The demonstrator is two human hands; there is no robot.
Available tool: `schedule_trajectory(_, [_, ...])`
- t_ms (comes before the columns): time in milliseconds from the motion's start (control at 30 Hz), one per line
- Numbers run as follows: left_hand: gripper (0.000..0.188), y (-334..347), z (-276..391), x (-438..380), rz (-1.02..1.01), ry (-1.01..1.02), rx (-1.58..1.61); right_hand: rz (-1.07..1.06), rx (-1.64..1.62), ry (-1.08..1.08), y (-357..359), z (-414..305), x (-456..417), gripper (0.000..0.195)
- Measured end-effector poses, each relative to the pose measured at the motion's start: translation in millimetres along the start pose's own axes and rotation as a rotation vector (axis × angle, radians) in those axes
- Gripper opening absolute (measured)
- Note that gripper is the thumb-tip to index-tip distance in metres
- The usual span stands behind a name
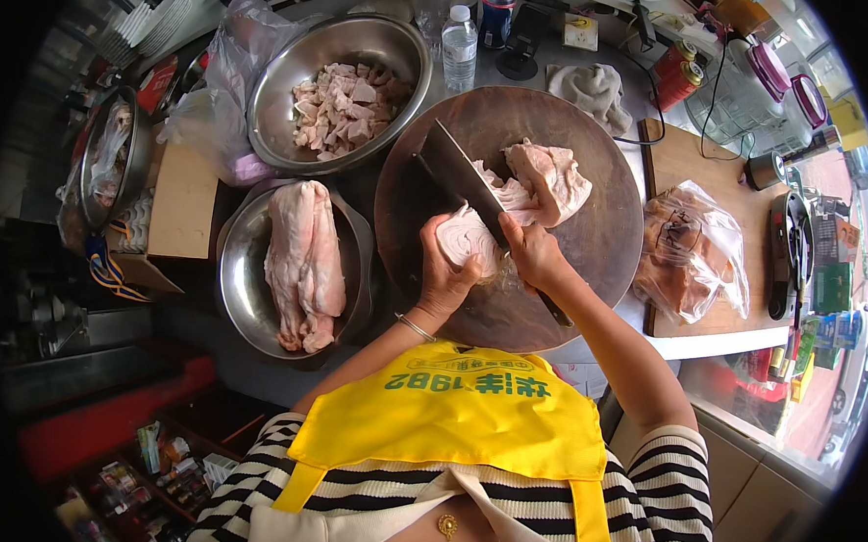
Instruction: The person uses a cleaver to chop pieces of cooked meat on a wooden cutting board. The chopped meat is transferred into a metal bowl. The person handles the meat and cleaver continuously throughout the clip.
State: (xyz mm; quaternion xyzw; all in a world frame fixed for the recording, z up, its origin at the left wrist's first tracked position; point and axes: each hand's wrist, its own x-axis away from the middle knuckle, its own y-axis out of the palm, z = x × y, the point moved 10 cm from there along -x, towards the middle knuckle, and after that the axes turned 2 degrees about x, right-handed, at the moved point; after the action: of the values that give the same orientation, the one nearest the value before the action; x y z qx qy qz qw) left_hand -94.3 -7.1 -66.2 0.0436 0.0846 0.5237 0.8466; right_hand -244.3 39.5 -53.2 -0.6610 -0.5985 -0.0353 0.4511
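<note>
My left hand point(445, 271) grips a thick piece of pale meat point(467, 237), its layered cut face turned up, over a round wooden chopping block point(440, 150). In my right hand point(534, 250) is a cleaver point(461, 171), held where the handle meets the blade. The blade slants across the block, between the held piece and a larger chunk of meat point(549, 181) with slices beside it. Left of the block, a long whole piece of meat point(306, 257) lies in a steel basin point(238, 283). Chopped meat pieces point(350, 108) fill part of a steel bowl point(413, 45) behind it.
A bagged lot of meat point(693, 248) rests on a rectangular wooden board point(676, 151) at right. Behind the block stand a water bottle point(459, 51) and a crumpled grey cloth point(590, 91). A black cable point(653, 98) runs near the cloth. Cardboard point(180, 199) stands at left.
</note>
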Motion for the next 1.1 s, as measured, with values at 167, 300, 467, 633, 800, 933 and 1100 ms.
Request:
schedule_trajectory(167, [0.076, -4, 12, 2, -0.017, 0.008, -0.075, -0.043, 0.009, 0.023, 8, 8, 28, 0.076])
schedule_trajectory(300, [0.078, -28, 16, 11, -0.022, -0.076, -0.05, -0.055, 0.065, 0.099, -2, 63, 84, 0.068])
schedule_trajectory(467, [0.075, -59, 23, 35, -0.021, -0.071, -0.146, 0.096, 0.034, 0.024, 0, 92, 110, 0.055])
schedule_trajectory(633, [0.059, -81, 9, 32, -0.01, -0.279, -0.17, 0.097, -0.012, 0.001, 5, 53, 93, 0.033])
schedule_trajectory(800, [0.069, -75, -7, 33, -0.173, -0.439, -0.423, 0.215, -0.08, -0.089, 5, 38, 64, 0.025])
schedule_trajectory(933, [0.082, -42, -7, 40, -0.292, -0.455, -0.489, 0.315, -0.091, -0.187, -9, 45, 54, 0.027])
schedule_trajectory(1100, [0.082, -19, -8, 37, -0.34, -0.502, -0.422, 0.404, -0.12, -0.24, -16, 51, 26, 0.027])
